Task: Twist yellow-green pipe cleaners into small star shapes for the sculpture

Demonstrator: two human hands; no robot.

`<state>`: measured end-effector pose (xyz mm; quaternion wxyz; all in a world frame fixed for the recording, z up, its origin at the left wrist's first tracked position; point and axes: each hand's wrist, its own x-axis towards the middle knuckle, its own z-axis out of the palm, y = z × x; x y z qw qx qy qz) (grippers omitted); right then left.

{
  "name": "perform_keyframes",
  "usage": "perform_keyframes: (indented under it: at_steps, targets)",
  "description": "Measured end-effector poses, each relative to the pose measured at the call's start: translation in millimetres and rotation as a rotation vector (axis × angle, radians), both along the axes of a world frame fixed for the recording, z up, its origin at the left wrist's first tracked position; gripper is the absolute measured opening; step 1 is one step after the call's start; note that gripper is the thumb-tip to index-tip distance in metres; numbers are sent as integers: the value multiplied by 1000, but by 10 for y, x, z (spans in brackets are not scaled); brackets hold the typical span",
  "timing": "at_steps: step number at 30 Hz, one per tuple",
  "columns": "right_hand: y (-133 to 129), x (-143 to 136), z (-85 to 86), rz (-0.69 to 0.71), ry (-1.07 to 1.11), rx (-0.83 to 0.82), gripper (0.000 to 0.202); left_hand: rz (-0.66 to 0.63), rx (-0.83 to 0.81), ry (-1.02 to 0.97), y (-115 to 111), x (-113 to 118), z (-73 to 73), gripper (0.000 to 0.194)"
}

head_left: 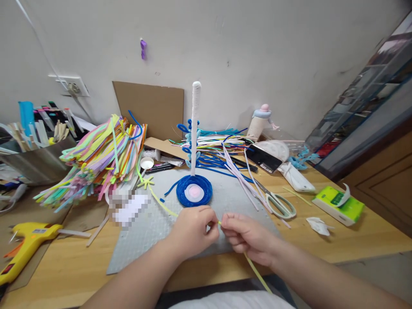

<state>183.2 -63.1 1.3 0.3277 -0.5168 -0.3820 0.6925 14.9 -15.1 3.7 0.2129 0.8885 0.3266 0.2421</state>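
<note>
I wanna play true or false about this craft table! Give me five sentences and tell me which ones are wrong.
1. The left hand and right hand both hold a thin yellow strip. True.
2. The glue gun is blue. False: the glue gun is yellow.
3. A white rod stands upright. True.
4. The scissors are in the right hand. False: they lie on the table.
5. Something purple hangs on the wall. True.

No words or numbers can be read. The glue gun point(32, 234) toward the table's point(71, 262) front left corner and the tissue pack point(341, 210) near its right edge have blurry marks.
</note>
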Motion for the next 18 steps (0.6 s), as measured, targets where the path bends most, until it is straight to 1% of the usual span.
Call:
perform_keyframes:
  at_steps: [2,3,4,5,6,7,8,10,11,12,13,14,15,16,17,18]
  targets:
    - [-38,-13,-51,-20,-320,373,23,4,-45,5,6,3,-1,7]
    - [-56,-17,-68,-12,-440,553,22,11,-70,7,11,3,0,7]
    - [-69,-21,-76,-9,-522,680,22,19,-91,8,16,1,1,7]
    - [-75,-22,-74,-9,-556,732,22,27,-104,6,20,-1,4,7]
    - [-72,-22,-63,-16,-540,690,22,35,-109,1,23,-4,6,7]
    - [-61,-18,-46,-16,-473,565,22,40,-109,-5,24,-6,7,7]
    - [-43,-12,-26,-3,-355,379,22,41,-104,-10,24,-7,8,6]
    - [6,7,9,51,-20,-40,19,36,-88,-14,21,-6,7,6]
    - [31,18,18,65,145,-202,17,32,-76,-13,18,-4,6,6]
    - [54,27,18,64,277,-313,15,28,-63,-11,16,-1,4,6]
    - [71,31,11,49,363,-368,14,25,-49,-8,14,1,2,6]
    - [82,30,-1,29,401,-376,13,22,-36,-6,13,4,0,6]
    - [86,25,-17,16,393,-345,14,18,-29,-5,13,6,-2,6]
    - [81,15,-33,7,339,-277,14,17,-27,-4,13,7,-2,6]
    - [69,4,-46,1,239,-164,16,19,-30,-3,13,8,-2,6]
    - [49,-5,-55,-4,92,-7,18,23,-38,-1,13,8,-2,6]
